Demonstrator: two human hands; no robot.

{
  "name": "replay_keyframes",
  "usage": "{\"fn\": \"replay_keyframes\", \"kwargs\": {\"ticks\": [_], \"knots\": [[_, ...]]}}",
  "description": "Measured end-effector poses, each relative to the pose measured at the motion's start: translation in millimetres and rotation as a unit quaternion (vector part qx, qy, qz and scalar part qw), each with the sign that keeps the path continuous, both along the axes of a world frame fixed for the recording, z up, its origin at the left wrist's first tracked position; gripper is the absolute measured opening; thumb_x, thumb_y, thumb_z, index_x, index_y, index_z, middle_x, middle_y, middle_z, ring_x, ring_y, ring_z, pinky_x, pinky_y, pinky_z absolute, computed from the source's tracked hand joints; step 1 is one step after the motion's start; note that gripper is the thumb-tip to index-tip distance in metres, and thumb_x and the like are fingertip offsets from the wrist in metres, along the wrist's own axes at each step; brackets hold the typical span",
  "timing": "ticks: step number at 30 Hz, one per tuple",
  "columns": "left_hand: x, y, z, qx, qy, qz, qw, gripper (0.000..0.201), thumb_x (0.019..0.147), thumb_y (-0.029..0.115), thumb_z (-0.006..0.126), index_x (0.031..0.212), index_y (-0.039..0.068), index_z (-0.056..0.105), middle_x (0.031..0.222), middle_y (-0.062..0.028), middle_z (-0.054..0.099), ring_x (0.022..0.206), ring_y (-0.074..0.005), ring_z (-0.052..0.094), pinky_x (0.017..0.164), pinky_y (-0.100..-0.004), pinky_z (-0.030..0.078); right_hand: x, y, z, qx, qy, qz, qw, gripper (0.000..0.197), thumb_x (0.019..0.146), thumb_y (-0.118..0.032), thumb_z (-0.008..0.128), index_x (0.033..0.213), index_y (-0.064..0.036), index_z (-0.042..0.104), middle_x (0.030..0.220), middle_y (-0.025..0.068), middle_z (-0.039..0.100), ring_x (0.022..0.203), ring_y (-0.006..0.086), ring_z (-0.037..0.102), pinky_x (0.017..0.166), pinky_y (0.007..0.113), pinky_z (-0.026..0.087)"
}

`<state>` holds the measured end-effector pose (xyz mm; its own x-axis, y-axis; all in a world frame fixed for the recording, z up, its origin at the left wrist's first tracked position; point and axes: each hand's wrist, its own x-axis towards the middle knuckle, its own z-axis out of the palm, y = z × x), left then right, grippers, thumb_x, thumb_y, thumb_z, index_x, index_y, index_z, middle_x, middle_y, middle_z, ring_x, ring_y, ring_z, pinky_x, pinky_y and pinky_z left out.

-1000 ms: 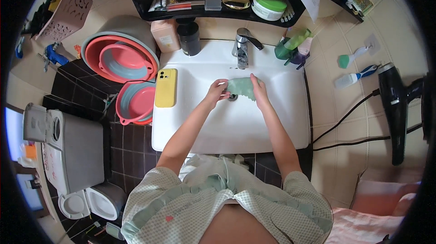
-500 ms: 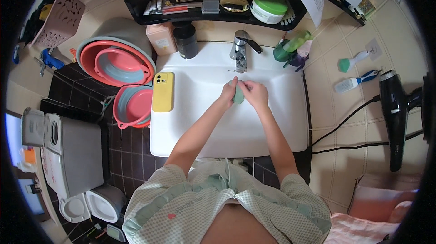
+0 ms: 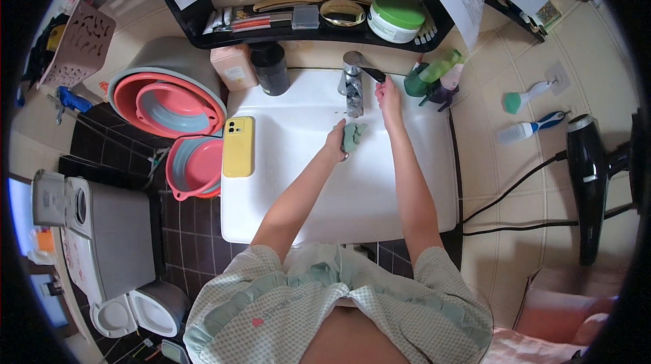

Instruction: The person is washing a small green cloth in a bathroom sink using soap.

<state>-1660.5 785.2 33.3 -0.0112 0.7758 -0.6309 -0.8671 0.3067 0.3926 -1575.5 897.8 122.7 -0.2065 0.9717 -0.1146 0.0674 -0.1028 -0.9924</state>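
My left hand (image 3: 336, 140) is over the white sink basin (image 3: 285, 208), closed on a small, crumpled green cloth (image 3: 352, 136) below the spout. The cloth sticks out to the right of my fingers. At the back of the sink stands a chrome faucet (image 3: 353, 86) with a black lever handle (image 3: 372, 74) pointing right. My right hand (image 3: 388, 101) has its fingers closed round the end of that lever. No running water can be made out under the spout.
A yellow phone (image 3: 238, 147) lies on the sink's left rim. Behind it stand a black pump bottle (image 3: 270, 69) and a pink box (image 3: 234, 67). Green and purple bottles (image 3: 439, 76) occupy the back right corner. A black shelf (image 3: 291, 37) overhangs the sink; a hair dryer (image 3: 588, 181) hangs at right.
My right hand has left the cloth and moved up and right to the faucet lever. My left hand keeps the cloth, which now looks more opened out. The whole view has shifted slightly.
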Motion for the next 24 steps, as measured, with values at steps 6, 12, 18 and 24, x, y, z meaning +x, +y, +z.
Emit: {"fn": "replay_keyframes", "kwargs": {"ticks": [6, 12, 18, 24], "knots": [[-1, 0, -4, 0.018, -0.056, -0.015, 0.998, 0.026, 0.084, 0.030, 0.044, 0.093, 0.007, 0.052, 0.083, -0.0063, 0.058, 0.067, -0.0178, 0.058, 0.055, -0.0298, 0.048, -5, -7, 22, 0.005, 0.018, 0.028, 0.999, 0.044, 0.084, -0.038, 0.040, 0.070, 0.0024, 0.052, 0.068, 0.0063, 0.053, 0.058, 0.0119, 0.048, 0.053, 0.022, 0.039], [-1, -2, -15, 0.084, -0.040, -0.053, 0.994, 0.025, 0.085, 0.028, 0.041, 0.098, 0.008, 0.050, 0.088, -0.0066, 0.058, 0.070, -0.0187, 0.058, 0.057, -0.0307, 0.049, 6, -8, 15, 0.031, 0.024, 0.056, 0.998, 0.042, 0.084, -0.035, 0.038, 0.063, -0.0009, 0.051, 0.054, 0.0026, 0.047, 0.049, 0.0104, 0.042, 0.047, 0.024, 0.034], [-2, -15, -78, -0.028, -0.001, 0.035, 0.999, 0.026, 0.087, 0.030, 0.037, 0.091, 0.008, 0.049, 0.076, -0.0043, 0.056, 0.064, -0.0184, 0.056, 0.055, -0.0321, 0.048, 3, -49, -102, -0.289, 0.065, 0.138, 0.945, 0.023, 0.083, -0.025, 0.044, 0.074, -0.0058, 0.054, 0.058, -0.0022, 0.046, 0.048, 0.0071, 0.041, 0.042, 0.018, 0.031], [-12, -48, -77, -0.100, 0.046, 0.036, 0.993, 0.032, 0.087, 0.037, 0.032, 0.086, 0.011, 0.049, 0.076, -0.0020, 0.054, 0.058, -0.0127, 0.052, 0.046, -0.0228, 0.042, -21, -69, -128, -0.381, 0.076, 0.214, 0.896, 0.024, 0.083, -0.023, 0.043, 0.093, -0.0032, 0.054, 0.074, 0.0035, 0.051, 0.073, 0.0098, 0.050, 0.059, 0.018, 0.040]]}}
